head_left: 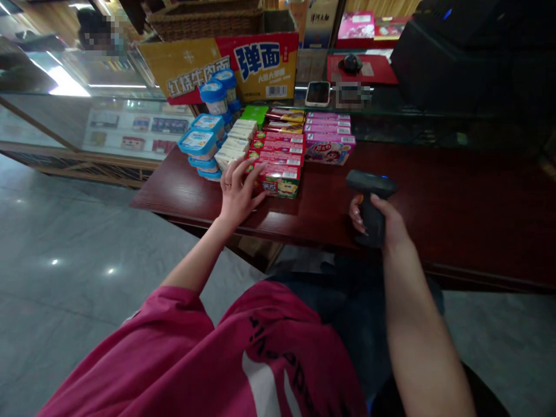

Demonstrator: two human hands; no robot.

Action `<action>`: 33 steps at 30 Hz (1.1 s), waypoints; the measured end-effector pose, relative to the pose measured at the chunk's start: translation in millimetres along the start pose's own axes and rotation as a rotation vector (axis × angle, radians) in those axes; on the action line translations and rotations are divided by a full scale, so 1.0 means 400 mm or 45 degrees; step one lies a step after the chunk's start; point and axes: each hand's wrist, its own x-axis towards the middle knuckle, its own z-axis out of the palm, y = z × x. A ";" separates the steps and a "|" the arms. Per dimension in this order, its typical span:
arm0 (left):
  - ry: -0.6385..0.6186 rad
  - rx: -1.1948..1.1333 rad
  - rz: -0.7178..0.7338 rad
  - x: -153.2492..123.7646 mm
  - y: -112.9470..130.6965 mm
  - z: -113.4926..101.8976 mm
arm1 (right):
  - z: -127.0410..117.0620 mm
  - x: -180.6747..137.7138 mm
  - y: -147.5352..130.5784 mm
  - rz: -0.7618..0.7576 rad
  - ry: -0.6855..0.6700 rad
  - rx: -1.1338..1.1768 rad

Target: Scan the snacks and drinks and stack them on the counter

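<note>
With fingers spread, my left hand (pixel 238 192) rests at the near end of a row of red and green snack boxes (pixel 278 172), its fingertips by the boxes and the pale wrapped packs (pixel 237 141) beside them. My right hand (pixel 386 220) is wrapped round the grip of a dark barcode scanner (pixel 372 183), held over the counter with its head pointing left. Stacked to the left are blue-lidded tubs (pixel 198 142). Pink boxes (pixel 329 149) stand in a row right of the red ones, and brown-and-yellow boxes (pixel 284 120) lie behind.
A noodle carton (pixel 269 69) stands at the back, with a wicker basket (pixel 204 20) behind it. A phone (pixel 318 93) and a mouse (pixel 351 63) lie on the back ledge. The dark wooden counter (pixel 469 208) ends at a front edge near my body. A glass display case (pixel 130 130) is at left.
</note>
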 end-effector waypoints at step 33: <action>-0.220 -0.481 0.233 0.070 0.205 0.125 | 0.012 -0.029 0.025 -0.299 0.254 0.043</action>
